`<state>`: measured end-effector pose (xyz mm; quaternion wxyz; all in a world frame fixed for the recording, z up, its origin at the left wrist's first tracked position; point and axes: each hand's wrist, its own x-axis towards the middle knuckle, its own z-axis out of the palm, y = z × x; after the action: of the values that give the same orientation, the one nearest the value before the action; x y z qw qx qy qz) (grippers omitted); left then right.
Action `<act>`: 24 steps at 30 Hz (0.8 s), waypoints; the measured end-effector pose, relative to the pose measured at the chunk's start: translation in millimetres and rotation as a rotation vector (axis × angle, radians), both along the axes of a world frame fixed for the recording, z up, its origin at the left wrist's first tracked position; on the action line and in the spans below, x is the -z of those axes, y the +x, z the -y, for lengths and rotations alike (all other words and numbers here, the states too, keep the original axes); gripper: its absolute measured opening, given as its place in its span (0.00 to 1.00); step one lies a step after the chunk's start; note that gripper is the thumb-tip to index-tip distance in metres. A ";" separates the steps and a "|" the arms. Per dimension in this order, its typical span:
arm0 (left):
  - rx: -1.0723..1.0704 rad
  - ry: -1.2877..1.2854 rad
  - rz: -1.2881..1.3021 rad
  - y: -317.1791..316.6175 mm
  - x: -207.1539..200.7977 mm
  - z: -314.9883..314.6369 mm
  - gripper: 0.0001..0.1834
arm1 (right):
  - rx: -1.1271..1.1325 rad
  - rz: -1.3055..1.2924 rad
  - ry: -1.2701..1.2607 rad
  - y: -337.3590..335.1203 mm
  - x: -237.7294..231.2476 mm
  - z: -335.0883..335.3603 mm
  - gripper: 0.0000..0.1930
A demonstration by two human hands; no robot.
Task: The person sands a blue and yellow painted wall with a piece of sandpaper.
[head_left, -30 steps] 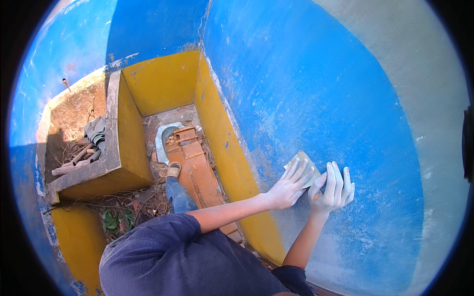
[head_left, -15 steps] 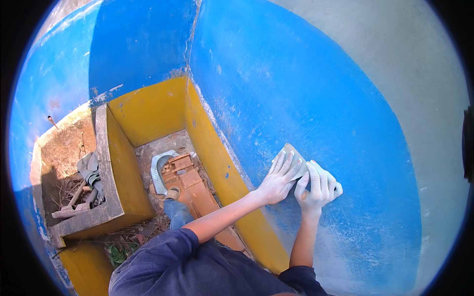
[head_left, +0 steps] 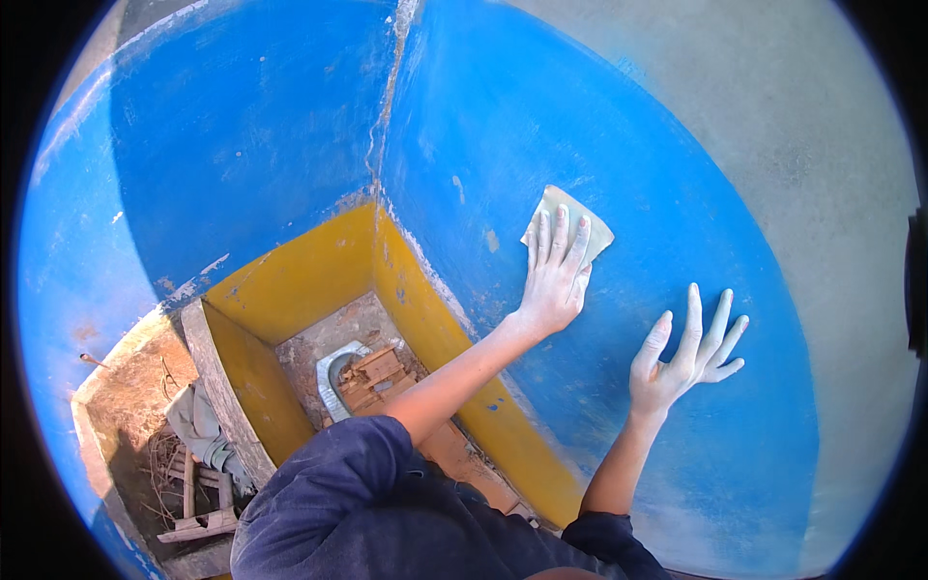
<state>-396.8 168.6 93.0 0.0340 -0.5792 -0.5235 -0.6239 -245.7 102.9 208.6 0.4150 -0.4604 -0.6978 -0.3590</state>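
My left hand [head_left: 556, 285], coated in white dust, presses a pale sheet of sandpaper [head_left: 598, 233] flat against the blue wall [head_left: 503, 126]. Its fingers lie over the sheet, whose far edge and corners show past the fingertips. Lower and to the right, my right hand [head_left: 684, 358] is open, with fingers spread and nothing in it. It is just as dusty and sits close to the same wall; whether the palm touches is unclear. Patches of paint near the sheet look pale and scuffed.
A yellow lower wall [head_left: 435, 324] runs below the blue one. Down on the left are a squat toilet pan [head_left: 331, 382], broken brown pieces [head_left: 382, 372] and a concrete-edged basin [head_left: 227, 391] holding sticks and a grey cloth [head_left: 198, 425]. A cracked corner [head_left: 385, 106] rises beyond.
My left hand has slid up the wall with the sandpaper. My right hand has come away from it toward the right and spread its fingers. The view has shifted.
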 end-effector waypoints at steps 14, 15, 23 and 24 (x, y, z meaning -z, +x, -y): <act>-0.091 -0.062 0.085 -132.9 -18.6 -44.1 0.35 | 0.078 0.180 -0.080 -78.2 67.9 -49.3 0.25; -0.082 -0.104 0.086 -122.1 -3.9 -36.6 0.36 | 0.029 0.159 -0.079 -83.5 70.3 -50.9 0.25; -0.018 -0.129 0.093 -103.5 17.4 -26.3 0.36 | -0.218 0.005 -0.121 -104.8 75.8 -52.2 0.26; -0.057 -0.062 0.108 -117.8 3.1 -38.5 0.36 | -0.261 0.012 -0.133 -104.8 75.9 -52.3 0.26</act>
<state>-514.6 207.1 89.8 0.0054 -0.5301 -0.5602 -0.6365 -350.6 155.2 132.7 0.4225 -0.3899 -0.7766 -0.2576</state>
